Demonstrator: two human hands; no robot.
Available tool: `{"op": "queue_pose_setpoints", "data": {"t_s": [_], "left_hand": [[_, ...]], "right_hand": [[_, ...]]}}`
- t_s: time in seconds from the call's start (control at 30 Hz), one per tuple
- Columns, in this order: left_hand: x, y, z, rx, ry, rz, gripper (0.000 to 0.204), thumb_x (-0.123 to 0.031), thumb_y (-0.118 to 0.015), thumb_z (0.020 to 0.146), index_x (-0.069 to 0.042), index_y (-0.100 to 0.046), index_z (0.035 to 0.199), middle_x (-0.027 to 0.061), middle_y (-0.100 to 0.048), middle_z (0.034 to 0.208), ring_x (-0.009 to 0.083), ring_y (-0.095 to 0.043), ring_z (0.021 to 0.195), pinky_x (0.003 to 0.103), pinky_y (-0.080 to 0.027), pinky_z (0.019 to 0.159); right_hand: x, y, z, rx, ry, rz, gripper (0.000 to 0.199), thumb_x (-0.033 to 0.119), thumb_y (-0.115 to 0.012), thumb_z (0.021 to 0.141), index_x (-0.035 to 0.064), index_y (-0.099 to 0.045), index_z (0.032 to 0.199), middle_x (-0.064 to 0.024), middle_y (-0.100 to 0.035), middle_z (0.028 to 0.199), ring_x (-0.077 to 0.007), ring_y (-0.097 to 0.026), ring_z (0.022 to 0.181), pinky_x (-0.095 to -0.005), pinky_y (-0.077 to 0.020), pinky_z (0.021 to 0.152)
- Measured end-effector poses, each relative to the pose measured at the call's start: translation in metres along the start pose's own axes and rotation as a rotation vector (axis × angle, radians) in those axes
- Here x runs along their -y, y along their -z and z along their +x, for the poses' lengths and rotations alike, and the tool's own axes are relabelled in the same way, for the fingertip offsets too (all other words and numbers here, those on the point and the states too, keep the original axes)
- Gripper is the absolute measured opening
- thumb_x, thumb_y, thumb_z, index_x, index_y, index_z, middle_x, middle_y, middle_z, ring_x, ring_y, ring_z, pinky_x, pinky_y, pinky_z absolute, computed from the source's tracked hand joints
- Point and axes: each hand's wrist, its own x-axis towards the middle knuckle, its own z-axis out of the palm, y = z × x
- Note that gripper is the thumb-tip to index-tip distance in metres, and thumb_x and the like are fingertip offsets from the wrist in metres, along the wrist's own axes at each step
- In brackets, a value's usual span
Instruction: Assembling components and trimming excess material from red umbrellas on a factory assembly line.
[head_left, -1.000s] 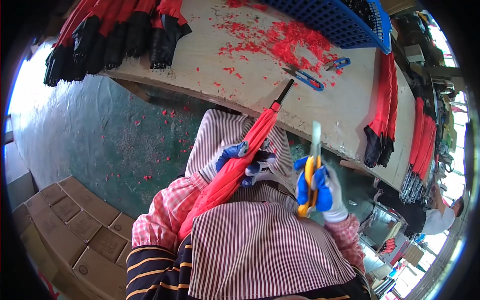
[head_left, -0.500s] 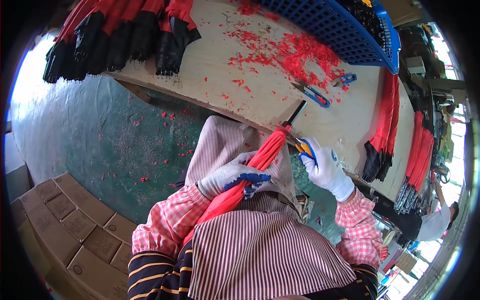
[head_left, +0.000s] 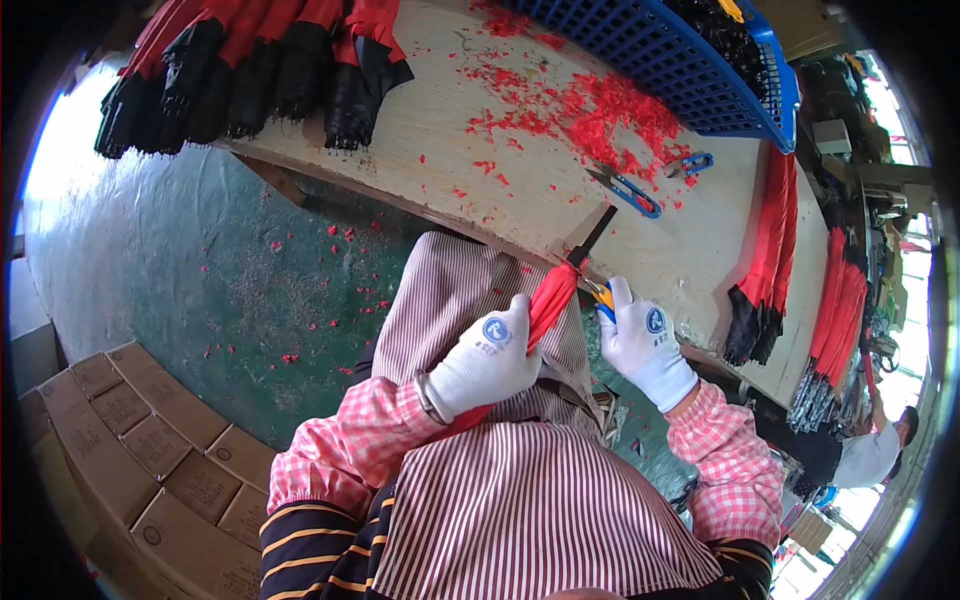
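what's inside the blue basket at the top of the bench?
The blue basket holds a pile of dark, mostly black parts along its far side, with one yellow bit among them. Its near mesh floor looks bare. What lies under the pile is hidden.

Daylight flooded in bright and even, blowing out to white glare at the far right edge and upper left rim. The pale surface [head_left: 560, 190] stayed sharp, shadows were soft, straight edges bowed hard, and black vignette ringed everything.
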Motion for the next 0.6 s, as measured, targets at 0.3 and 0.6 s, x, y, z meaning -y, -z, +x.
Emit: {"op": "queue_pose_setpoints", "data": {"t_s": [0.3,0.6], "left_hand": [[0.02,0.015,0.005,0.163,-0.052,-0.783,0.051,-0.028,-0.076,0.093,0.007,-0.058,0.125,0.0143,-0.07,0.094,0.0313,-0.071,0.088,0.047,-0.057,0.079],[-0.002,0.013,0.009,0.107,0.041,-0.192,0.057,-0.031,-0.079,0.093,0.0,-0.061,0.137,0.0162,-0.071,0.121,0.0286,-0.073,0.103,0.041,-0.058,0.087]], "right_hand": [[0.006,0.014,0.002,0.051,0.025,-0.066,0.027,0.018,-0.063,0.099,0.0004,-0.05,0.114,-0.0297,-0.069,0.088,-0.0499,-0.068,0.076,-0.0571,-0.0527,0.062],[0.016,0.016,0.0,0.067,-0.047,-0.099,0.027,0.017,-0.064,0.097,0.0008,-0.049,0.114,-0.0292,-0.07,0.089,-0.0496,-0.069,0.078,-0.0573,-0.0535,0.064]]}}
